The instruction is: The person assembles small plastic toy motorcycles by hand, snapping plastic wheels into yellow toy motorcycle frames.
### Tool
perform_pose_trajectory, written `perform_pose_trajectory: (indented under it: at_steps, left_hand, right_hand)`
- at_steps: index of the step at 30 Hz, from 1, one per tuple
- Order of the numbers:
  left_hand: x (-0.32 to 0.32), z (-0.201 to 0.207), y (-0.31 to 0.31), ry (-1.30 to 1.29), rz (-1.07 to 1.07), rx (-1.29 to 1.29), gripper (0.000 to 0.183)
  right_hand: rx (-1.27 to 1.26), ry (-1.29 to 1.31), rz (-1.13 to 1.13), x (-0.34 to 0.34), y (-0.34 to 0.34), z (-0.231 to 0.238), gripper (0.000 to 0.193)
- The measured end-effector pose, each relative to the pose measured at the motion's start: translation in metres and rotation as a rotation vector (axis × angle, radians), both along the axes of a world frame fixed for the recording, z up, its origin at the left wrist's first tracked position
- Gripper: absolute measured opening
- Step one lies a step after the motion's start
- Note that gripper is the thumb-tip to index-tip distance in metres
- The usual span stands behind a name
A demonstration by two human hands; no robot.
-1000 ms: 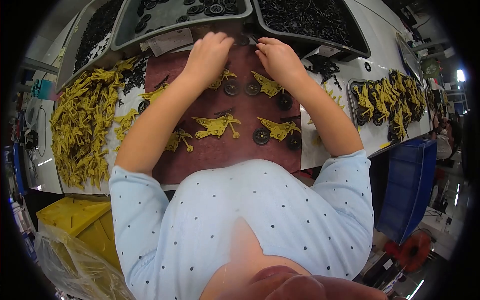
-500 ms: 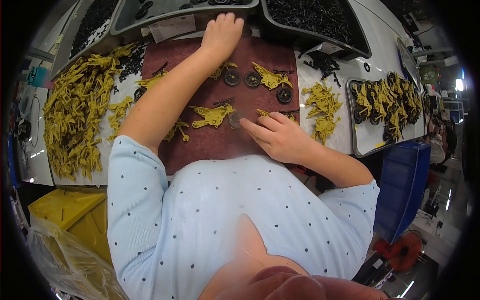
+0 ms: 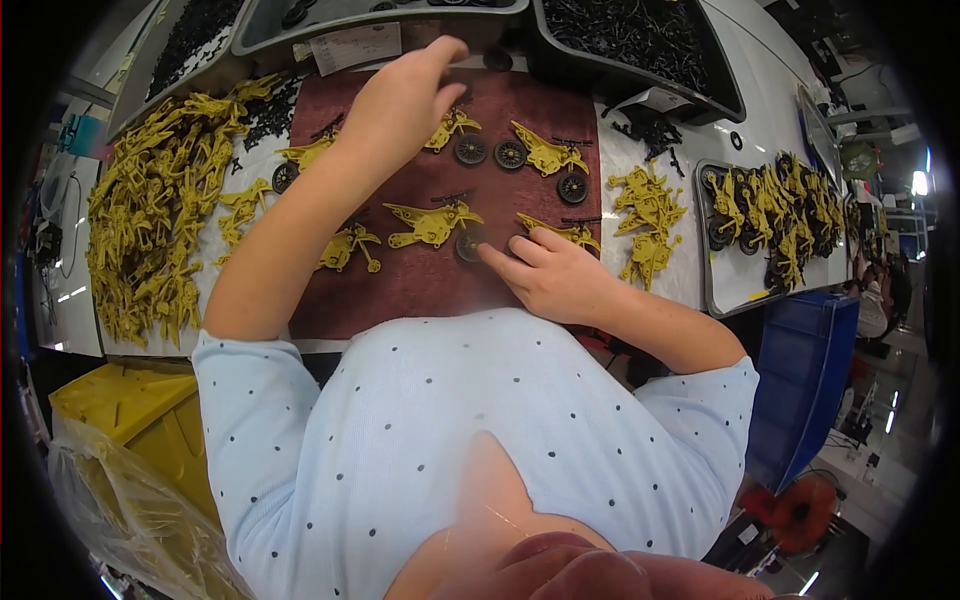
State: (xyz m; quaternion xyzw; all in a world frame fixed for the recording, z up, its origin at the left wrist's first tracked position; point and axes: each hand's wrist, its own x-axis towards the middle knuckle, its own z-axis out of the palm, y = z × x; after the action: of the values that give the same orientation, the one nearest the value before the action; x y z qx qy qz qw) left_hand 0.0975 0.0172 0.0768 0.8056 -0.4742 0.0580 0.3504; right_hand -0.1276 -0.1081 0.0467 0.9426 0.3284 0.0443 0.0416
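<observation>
My left hand (image 3: 405,105) hangs over the far part of the dark red mat (image 3: 420,295), thumb and fingers apart, with nothing seen between them. My right hand (image 3: 565,278) is low over the near side of the mat, its fingertips closed at the edge of a black spoked toy wheel (image 3: 468,245). Left of that hand lies a yellow toy motorcycle body (image 3: 432,224) with a black handlebar piece. Another yellow body (image 3: 565,232) is partly behind my right fingers. Farther back, a yellow body (image 3: 548,152) has two black wheels beside it.
A heap of yellow bodies (image 3: 165,220) covers the left. Grey bins of black wheels (image 3: 385,14) and small black parts (image 3: 625,45) line the back. A loose wheel (image 3: 497,58) lies before them. On the right stands a tray of wheeled yellow bodies (image 3: 775,210).
My left hand has drawn back from the wheel bin's front edge, moving left and nearer, and its fingers have spread. My right hand stays almost still beside the wheel.
</observation>
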Motion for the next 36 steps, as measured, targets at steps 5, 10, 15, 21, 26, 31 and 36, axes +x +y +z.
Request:
perform_pose_trajectory:
  at_steps: [5, 10, 15, 21, 26, 31, 36]
  left_hand:
    - [-0.033, 0.005, 0.064, 0.413, 0.005, 0.076, 0.024]
    - [-0.063, -0.036, 0.107, 0.189, 0.01, 0.114, 0.019]
    - [-0.082, -0.057, 0.116, 0.173, 0.049, 0.062, 0.02]
    - [-0.085, -0.06, 0.116, 0.039, 0.051, 0.134, 0.02]
    - [-0.085, -0.064, 0.118, 0.007, 0.104, 0.109, 0.021]
    - [-0.081, -0.067, 0.119, 0.08, 0.097, 0.031, 0.017]
    - [-0.076, -0.066, 0.118, 0.133, 0.123, -0.043, 0.015]
  right_hand:
    - [0.007, 0.03, 0.006, 0.004, -0.002, 0.0, 0.026]
    - [0.089, 0.079, -0.032, 0.013, -0.006, 0.016, 0.026]
    - [0.2, -0.096, -0.131, 0.032, -0.017, 0.027, 0.033]
    - [0.25, -0.169, -0.144, 0.042, -0.017, 0.03, 0.029]
    - [0.265, -0.161, -0.161, 0.046, -0.015, 0.027, 0.028]
    - [0.27, -0.086, -0.209, 0.048, -0.016, 0.026, 0.028]
    - [0.27, -0.075, -0.224, 0.049, -0.017, 0.024, 0.028]
